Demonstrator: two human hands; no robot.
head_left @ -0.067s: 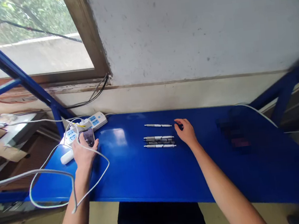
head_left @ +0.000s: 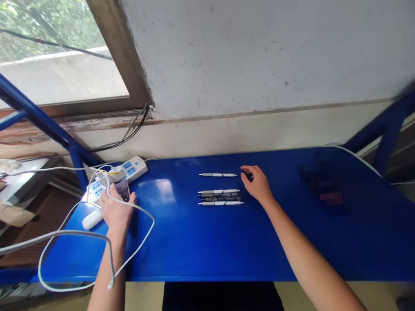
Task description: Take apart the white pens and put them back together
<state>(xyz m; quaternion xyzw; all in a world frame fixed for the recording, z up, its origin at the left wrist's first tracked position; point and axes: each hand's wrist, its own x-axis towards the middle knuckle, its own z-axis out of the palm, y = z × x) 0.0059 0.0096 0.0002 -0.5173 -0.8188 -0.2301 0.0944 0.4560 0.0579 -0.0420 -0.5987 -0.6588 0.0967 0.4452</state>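
Observation:
On the left, my left hand [head_left: 115, 207] is closed around a dark-screened phone [head_left: 122, 190], its thumb at the right edge. A white cable passes over this hand and loops down by the forearm. My right hand [head_left: 257, 182] rests on the blue table with curled fingers apart and nothing visible between them. Just left of its fingertips lies a single pen [head_left: 218, 174]. Nearer me, several grey, white and black pens [head_left: 219, 198] lie side by side in a group, roughly parallel to the single one.
A white power strip [head_left: 134, 168] with blue sockets sits at the table's back left corner. Near it lies a white rounded object [head_left: 92, 219]. A loose white cable [head_left: 70, 232] hangs in front. Blurred dark items [head_left: 321, 183] lie at the right of the blue table [head_left: 187, 246].
The view has shifted slightly, and the hanging cable end has swung a little to the right. Both hands and the pens keep their places.

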